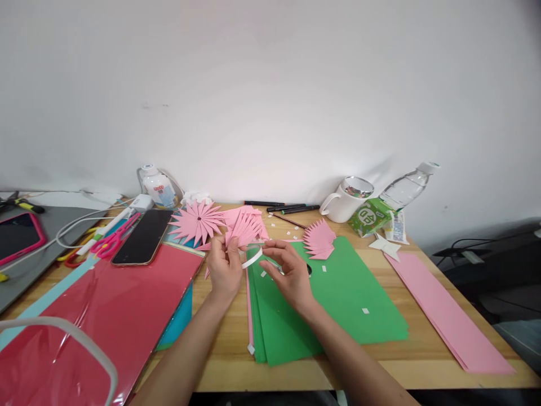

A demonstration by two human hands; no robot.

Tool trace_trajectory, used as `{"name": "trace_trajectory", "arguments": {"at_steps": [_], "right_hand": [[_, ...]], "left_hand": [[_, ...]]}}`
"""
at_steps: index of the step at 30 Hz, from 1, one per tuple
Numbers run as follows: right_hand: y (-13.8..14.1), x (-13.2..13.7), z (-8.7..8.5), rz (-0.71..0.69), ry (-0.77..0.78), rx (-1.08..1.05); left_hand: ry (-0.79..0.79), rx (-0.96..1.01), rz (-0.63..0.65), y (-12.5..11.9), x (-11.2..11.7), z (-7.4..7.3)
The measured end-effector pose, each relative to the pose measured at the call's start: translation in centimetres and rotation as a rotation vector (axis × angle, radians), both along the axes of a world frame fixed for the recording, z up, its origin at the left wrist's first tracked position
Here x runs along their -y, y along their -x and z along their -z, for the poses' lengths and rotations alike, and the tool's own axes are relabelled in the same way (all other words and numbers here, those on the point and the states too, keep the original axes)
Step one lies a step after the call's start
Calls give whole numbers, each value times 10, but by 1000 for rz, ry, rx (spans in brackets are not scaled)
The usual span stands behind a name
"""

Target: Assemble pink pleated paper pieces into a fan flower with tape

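My left hand [224,265] is closed on a pink folded paper fan piece [242,231], held just above the wooden table [220,349]. My right hand [288,270] is pinched around a transparent tape roll [270,260], and a white strip of tape backing [252,259] hangs between both hands. A finished pink paper flower [198,221] lies behind my left hand. Another pink fan piece [320,239] rests on the stack of green paper sheets [338,304] under my right hand.
Red paper in plastic [105,316] covers the left side, with a black phone [142,238] and pink scissors [113,239] on it. A white mug [346,200], water bottle [408,189], pens [291,208] and a glue bottle [158,189] stand along the wall. Pink sheets [448,313] lie far right.
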State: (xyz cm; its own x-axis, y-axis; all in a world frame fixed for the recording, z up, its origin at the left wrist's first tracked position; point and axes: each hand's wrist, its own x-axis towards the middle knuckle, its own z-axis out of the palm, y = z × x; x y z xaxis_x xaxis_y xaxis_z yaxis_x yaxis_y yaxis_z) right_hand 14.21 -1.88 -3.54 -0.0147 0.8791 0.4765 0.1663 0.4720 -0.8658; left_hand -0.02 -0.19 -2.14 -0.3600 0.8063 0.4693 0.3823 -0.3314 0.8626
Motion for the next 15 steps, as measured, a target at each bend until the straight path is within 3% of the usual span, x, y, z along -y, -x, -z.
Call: {"name": "trace_trajectory", "arguments": {"at_steps": [4,10,13,15], "right_hand": [[3,7,-8,26,-153,128],[0,24,-33,8,-407,266],[-25,21,-35,176,-323,333],[-48,18,-30,226,-163,506]], "left_hand": [[3,-48,-44,1,-1,1],[11,-59,-150,3,-2,4],[14,-8,-171,4,-3,5],[12,29,-182,4,-4,6]]}}
